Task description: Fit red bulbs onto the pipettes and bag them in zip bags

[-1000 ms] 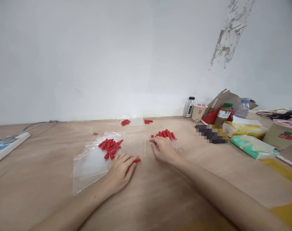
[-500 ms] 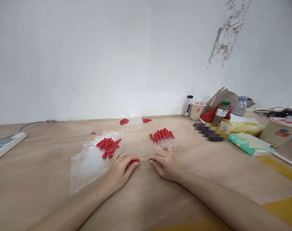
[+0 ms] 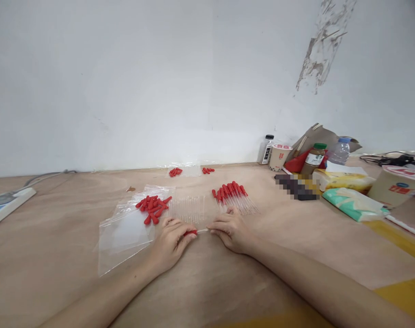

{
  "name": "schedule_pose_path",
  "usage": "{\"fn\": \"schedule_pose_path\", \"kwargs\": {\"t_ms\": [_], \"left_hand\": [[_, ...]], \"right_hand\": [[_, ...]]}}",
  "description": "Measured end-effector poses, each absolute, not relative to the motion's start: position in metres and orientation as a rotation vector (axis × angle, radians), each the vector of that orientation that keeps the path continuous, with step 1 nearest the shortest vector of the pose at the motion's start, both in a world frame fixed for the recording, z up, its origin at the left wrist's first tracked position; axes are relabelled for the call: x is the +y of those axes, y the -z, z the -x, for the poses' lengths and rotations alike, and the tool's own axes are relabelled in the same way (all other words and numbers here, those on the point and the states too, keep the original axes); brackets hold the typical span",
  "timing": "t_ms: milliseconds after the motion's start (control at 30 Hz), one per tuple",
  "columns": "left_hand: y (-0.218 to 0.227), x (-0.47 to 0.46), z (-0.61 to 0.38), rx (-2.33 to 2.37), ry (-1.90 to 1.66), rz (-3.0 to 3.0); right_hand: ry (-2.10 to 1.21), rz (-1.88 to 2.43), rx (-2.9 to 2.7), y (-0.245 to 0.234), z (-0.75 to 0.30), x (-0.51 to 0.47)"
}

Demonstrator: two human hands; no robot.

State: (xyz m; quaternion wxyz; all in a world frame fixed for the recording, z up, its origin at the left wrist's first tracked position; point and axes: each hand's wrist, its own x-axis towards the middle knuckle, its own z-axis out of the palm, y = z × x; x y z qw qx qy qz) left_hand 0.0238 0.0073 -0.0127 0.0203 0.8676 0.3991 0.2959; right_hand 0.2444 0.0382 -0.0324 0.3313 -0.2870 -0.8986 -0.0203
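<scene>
My left hand (image 3: 172,239) is closed around a red rubber bulb (image 3: 191,232), whose open end faces right. Between finger and thumb my right hand (image 3: 230,230) pinches a thin glass dropper tube (image 3: 202,231); the tube's left end meets the bulb's mouth. How far it sits inside I cannot tell. Behind the hands lies a row of clear glass tubes (image 3: 187,208). Left of that row, loose red bulbs (image 3: 153,207) are heaped on clear zip bags (image 3: 125,241). Droppers with red bulbs fitted (image 3: 233,193) lie side by side beyond my right hand.
More red bulbs (image 3: 175,172) lie near the wall. A power strip (image 3: 11,207) is at far left. On the right stand a paper cup (image 3: 280,157), a green-capped bottle (image 3: 314,159), a tissue pack (image 3: 354,205) and a larger cup (image 3: 399,187).
My right hand has shifted slightly left with the tube, bringing the hands closer. Less of the tube shows between them, and it now tilts a little.
</scene>
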Motion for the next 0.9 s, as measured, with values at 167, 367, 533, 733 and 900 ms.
{"fn": "schedule_pose_path", "kwargs": {"t_ms": [167, 367, 533, 733, 900], "left_hand": [[0.014, 0.007, -0.023, 1.203, -0.909, -2.723], [0.016, 0.007, -0.023, 1.229, -0.892, -2.803], [0.015, 0.006, -0.024, 1.218, -0.892, -2.838], [0.015, 0.006, -0.024, 1.18, -0.893, -2.873], [0.015, 0.005, -0.024, 1.16, -0.843, -2.871]], "right_hand": [[0.122, 0.741, -2.377, 0.03, -0.245, 0.038], [0.188, 0.749, -2.422, 0.027, -0.242, 0.037], [0.192, 0.76, -2.369, 0.03, -0.239, 0.033], [0.209, 0.775, -2.353, 0.028, -0.234, 0.026], [0.204, 0.792, -2.361, 0.028, -0.229, 0.023]]}}
